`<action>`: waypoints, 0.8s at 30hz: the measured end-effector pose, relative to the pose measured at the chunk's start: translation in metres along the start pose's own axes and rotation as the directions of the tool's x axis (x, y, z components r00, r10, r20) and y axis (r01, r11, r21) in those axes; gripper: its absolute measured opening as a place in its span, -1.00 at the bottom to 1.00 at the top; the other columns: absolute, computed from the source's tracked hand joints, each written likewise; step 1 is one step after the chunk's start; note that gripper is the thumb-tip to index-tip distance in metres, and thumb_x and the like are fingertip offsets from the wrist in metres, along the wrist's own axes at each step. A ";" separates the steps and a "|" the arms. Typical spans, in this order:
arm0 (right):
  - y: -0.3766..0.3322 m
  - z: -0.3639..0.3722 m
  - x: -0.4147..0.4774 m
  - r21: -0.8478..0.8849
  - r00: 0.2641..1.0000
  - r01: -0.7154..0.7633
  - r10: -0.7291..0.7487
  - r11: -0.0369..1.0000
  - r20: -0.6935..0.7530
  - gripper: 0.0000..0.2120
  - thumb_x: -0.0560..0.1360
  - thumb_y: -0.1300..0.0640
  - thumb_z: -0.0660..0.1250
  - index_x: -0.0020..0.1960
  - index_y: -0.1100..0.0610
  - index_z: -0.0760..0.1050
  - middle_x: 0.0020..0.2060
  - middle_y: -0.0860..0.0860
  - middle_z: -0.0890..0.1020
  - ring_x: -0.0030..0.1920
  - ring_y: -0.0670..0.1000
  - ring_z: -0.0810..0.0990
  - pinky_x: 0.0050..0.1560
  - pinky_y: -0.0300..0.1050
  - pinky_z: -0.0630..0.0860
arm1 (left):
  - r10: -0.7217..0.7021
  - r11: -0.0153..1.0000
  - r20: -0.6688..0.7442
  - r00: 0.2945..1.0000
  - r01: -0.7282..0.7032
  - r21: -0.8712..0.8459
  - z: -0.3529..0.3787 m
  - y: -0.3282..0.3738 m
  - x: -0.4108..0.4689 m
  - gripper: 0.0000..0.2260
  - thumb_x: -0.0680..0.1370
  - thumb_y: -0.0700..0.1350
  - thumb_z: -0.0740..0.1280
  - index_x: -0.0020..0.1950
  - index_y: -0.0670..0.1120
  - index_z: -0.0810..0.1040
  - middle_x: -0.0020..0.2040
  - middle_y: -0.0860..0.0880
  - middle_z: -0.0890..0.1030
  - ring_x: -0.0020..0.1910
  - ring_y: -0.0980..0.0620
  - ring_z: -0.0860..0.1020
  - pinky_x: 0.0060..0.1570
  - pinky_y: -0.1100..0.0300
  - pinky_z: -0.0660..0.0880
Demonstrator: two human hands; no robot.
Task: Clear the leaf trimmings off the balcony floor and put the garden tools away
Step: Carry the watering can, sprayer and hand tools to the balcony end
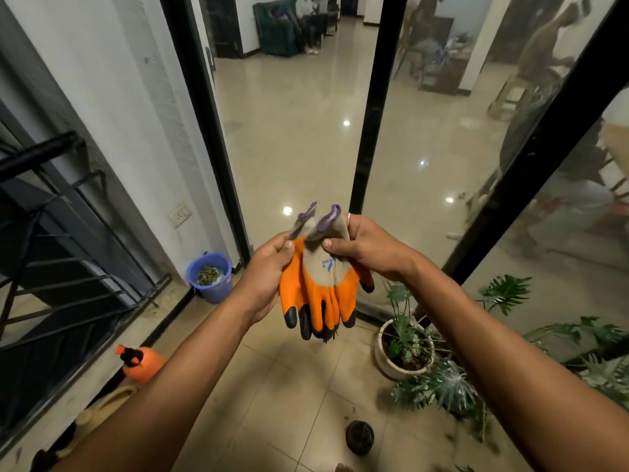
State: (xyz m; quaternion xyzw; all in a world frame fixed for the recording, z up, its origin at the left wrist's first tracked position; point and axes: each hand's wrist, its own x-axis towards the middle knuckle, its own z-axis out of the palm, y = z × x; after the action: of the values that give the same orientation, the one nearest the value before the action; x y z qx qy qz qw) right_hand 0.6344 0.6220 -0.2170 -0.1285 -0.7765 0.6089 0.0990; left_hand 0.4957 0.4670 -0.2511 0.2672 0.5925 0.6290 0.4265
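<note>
Head view, hands: left hand (269, 272) and right hand (362, 248) both grip orange-and-grey coated fabric gloves (321, 294).
Done: leaf trimmings (207, 275) in blue plastic bucket (213, 296).
Left, likely: orange plastic sprayer (143, 364) near bucket, unstowed.

One bit of print in sight: a blue scrawl (328, 266) on the tan back of the top one of the gloves (318, 291), just below the centre of the frame. It looks like a short cursive brand mark, creased by the fabric, and its letters are too blurred to read. Nothing else in the frame carries a legible word, number or sign.
</note>
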 end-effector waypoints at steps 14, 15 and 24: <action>-0.015 0.012 0.002 -0.067 0.999 0.013 -0.016 0.998 -0.041 -0.91 0.59 0.14 0.39 0.09 0.09 0.58 -0.11 -0.05 0.72 -0.07 -0.07 0.70 -0.07 -0.24 0.57 | 0.125 0.992 -0.046 0.991 -0.123 0.033 0.016 0.015 -0.002 -0.77 0.73 -0.05 0.19 0.33 0.04 0.56 0.18 -0.08 0.70 0.19 -0.09 0.67 0.26 -0.17 0.57; -0.016 0.013 0.002 -0.085 0.998 0.018 -0.022 0.996 -0.051 -0.89 0.59 0.12 0.39 0.11 0.09 0.58 -0.06 -0.01 0.72 -0.03 -0.02 0.71 -0.03 -0.19 0.58 | 0.131 0.991 -0.026 0.991 -0.131 0.025 0.017 0.016 -0.002 -0.75 0.74 -0.06 0.18 0.36 0.05 0.55 0.20 -0.08 0.70 0.21 -0.09 0.66 0.26 -0.14 0.57; -0.021 0.027 0.007 -0.299 0.959 -0.066 -0.022 0.952 -0.282 -0.81 0.60 -0.06 0.36 0.04 0.07 0.56 -0.21 -0.01 0.67 -0.22 -0.01 0.67 -0.21 -0.04 0.63 | 0.174 0.976 0.092 0.980 -0.184 0.113 0.024 0.025 -0.011 -0.61 0.63 0.16 0.26 0.42 0.07 0.49 0.25 0.03 0.67 0.28 -0.02 0.63 0.25 0.01 0.58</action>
State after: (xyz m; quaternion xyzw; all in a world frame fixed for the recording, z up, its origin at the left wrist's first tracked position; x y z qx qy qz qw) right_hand 0.6177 0.5950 -0.2034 -0.2364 -0.8375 0.4582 0.1808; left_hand 0.5153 0.4718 -0.2209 0.3701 0.5851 0.6166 0.3748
